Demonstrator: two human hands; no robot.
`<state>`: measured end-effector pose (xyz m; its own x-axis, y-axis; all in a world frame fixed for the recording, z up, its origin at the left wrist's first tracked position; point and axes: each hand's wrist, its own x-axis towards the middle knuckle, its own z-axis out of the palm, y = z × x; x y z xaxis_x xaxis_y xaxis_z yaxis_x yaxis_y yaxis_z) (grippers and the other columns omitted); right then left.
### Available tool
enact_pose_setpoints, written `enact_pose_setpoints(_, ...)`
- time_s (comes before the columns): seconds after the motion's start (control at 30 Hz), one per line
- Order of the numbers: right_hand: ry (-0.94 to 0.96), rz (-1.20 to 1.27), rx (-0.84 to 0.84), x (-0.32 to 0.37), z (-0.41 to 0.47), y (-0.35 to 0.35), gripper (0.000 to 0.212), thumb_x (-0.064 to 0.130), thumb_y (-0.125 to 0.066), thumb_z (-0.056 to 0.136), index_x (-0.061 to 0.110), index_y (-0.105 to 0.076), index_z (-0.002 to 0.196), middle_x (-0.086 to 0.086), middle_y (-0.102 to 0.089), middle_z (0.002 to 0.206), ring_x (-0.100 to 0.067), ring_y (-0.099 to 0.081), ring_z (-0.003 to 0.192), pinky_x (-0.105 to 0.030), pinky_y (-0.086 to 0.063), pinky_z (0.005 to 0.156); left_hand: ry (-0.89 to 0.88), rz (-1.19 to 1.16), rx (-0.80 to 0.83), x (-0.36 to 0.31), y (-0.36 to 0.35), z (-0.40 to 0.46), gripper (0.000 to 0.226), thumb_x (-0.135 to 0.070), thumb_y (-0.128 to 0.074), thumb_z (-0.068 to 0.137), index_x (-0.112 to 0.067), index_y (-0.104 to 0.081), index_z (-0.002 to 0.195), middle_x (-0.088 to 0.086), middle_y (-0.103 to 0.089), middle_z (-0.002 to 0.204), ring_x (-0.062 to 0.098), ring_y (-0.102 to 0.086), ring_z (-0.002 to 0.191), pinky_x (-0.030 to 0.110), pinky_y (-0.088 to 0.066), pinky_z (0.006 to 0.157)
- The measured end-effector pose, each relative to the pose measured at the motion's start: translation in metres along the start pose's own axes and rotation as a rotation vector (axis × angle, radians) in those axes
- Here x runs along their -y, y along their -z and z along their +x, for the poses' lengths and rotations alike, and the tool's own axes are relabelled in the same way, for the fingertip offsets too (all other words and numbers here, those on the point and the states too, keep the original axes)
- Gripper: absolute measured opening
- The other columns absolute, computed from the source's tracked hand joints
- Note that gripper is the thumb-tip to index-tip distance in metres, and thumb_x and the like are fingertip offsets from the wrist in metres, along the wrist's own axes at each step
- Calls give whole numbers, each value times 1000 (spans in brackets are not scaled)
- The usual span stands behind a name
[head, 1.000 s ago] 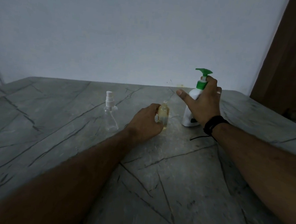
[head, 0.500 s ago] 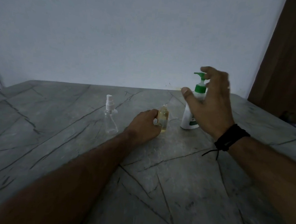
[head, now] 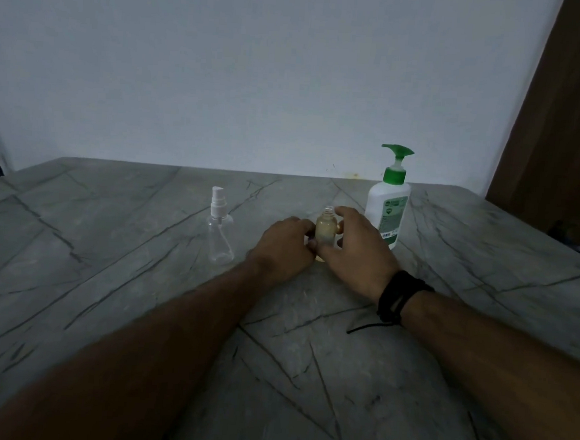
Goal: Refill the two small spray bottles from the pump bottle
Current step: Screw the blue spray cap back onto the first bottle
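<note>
Head view shows a small clear plastic spray bottle filled with yellowish liquid [head: 325, 230] standing upright on the grey veined stone table [head: 113, 276], its neck uncapped. The left hand [head: 285, 245] grips its left side with curled fingers, while the right hand [head: 358, 248] curls round its right side, forefinger reaching up beside the open neck. Just right of it and a little farther stands the white pump bottle with green pump head [head: 388, 206], untouched. Well to the left stands a second small clear spray bottle [head: 220, 230], seemingly empty, with its white sprayer top on. No loose sprayer cap can be seen.

Judging by the liquid level, this bottle looks nearly filled, so the step in hand is probably steadying it before closing or moving it. Doing that well means keeping it vertical with the left hand low on the body, not squeezing the thin wall, so nothing spills from the open neck.
</note>
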<state>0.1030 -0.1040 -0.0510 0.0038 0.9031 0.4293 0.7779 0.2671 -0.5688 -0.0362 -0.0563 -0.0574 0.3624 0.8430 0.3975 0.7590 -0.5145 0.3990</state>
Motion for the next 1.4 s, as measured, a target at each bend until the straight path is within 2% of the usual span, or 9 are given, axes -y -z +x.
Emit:
enact_pose_setpoints(0.27,41,-8,-20,-7,7,-7,36,30,-62,95,11,-52,123,-8,-64,116,-24,-61,101,-31,-48,84,-36,73,-38,2,-5,1,9,-25,-51,94,-17,-53,99,4,-60,97,18,-52,84,28,-31,67)
enact_pose_setpoints(0.47,43,27,-53,-14,6,-11,46,31,-63,95,12,-48,134,-6,-67,118,-22,-63,102,-26,-47,84,-24,168,-65,6,-7,0,17,-36,-50,92,-22,-49,102,1,-62,94,21,-53,85,39,-49,72)
enact_pose_setpoints(0.73,4,107,-59,-17,6,-8,55,37,-69,91,14,-48,136,-3,-66,124,-15,-63,107,-20,-44,86,37,199,-64,5,-4,0,18,-43,-50,92,-27,-41,94,-4,-54,83,18,-51,80,38,-46,70)
enact_pose_setpoints(0.83,5,110,-62,-16,5,-8,50,40,-69,90,15,-52,130,-1,-68,119,-10,-61,98,-18,-42,81,56,160,-66,4,-4,-1,19,-42,-51,92,-26,-45,100,-2,-59,91,19,-54,86,38,-46,73)
enact_pose_setpoints(0.9,6,121,-65,-17,6,-8,48,42,-69,90,15,-53,126,0,-68,117,-8,-59,95,-18,-43,80,72,143,-72,4,-5,-1,33,-42,-50,92,-23,-50,119,2,-61,111,21,-55,100,42,-48,84)
enact_pose_setpoints(0.97,8,129,-66,-18,7,-8,47,40,-70,89,16,-53,125,-1,-68,117,-9,-60,96,-19,-45,81,86,196,-65,5,-6,-1,47,-41,-49,94,-20,-45,135,4,-52,130,23,-51,114,45,-46,95)
enact_pose_setpoints(1.07,14,142,-69,-20,8,-10,45,38,-71,89,16,-53,124,-2,-68,115,-14,-63,98,-22,-47,83,94,252,-67,7,-7,0,47,-31,-47,93,-23,-43,140,5,-42,133,20,-48,113,44,-45,96)
enact_pose_setpoints(1.2,19,144,-61,-20,8,-10,45,38,-71,89,16,-53,124,-2,-68,116,-16,-64,99,-26,-50,85,102,110,-150,5,-4,3,44,-25,-49,95,-20,-45,138,3,-45,130,17,-49,109,42,-46,97)
enact_pose_setpoints(1.4,14,147,-41,-21,8,-9,48,41,-68,91,17,-51,128,-1,-66,121,-16,-64,103,-29,-51,89,0,-224,-415,-12,13,6,33,-28,-53,98,-19,-50,129,-7,-57,121,6,-52,106,28,-45,91)
